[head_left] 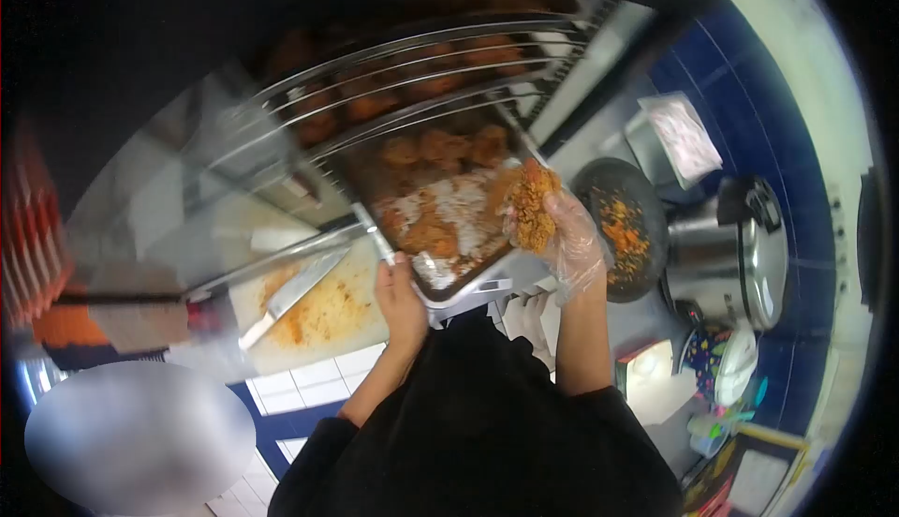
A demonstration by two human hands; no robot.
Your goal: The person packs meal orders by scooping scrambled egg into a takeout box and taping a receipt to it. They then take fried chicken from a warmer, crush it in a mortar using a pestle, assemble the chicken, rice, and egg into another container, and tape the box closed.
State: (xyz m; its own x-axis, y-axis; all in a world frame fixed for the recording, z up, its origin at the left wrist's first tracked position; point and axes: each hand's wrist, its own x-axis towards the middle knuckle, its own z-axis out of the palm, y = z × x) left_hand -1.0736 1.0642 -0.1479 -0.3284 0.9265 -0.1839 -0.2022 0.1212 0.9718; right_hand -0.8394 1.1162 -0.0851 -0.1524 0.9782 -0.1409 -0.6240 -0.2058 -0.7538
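My right hand (578, 241), in a clear plastic glove, grips a piece of golden, crumb-coated fried chicken (534, 210) above the right side of a metal tray. My left hand (401, 303) is bare and holds the near left corner of that tray (434, 302), fingers on its rim. More fried chicken pieces (440, 146) lie in the tray on pale, crumb-strewn lining. The tray's far part reaches under a wire rack (403, 67), where further browned pieces sit in dim light.
On the left, a knife (298, 294) lies on a stained cutting board (323, 325). A dark pan (599, 269) with orange bits stands right of my gloved hand, beside a steel pot (707, 269). An open box (651, 367) and a white-filled container (682, 138) are also on the right.
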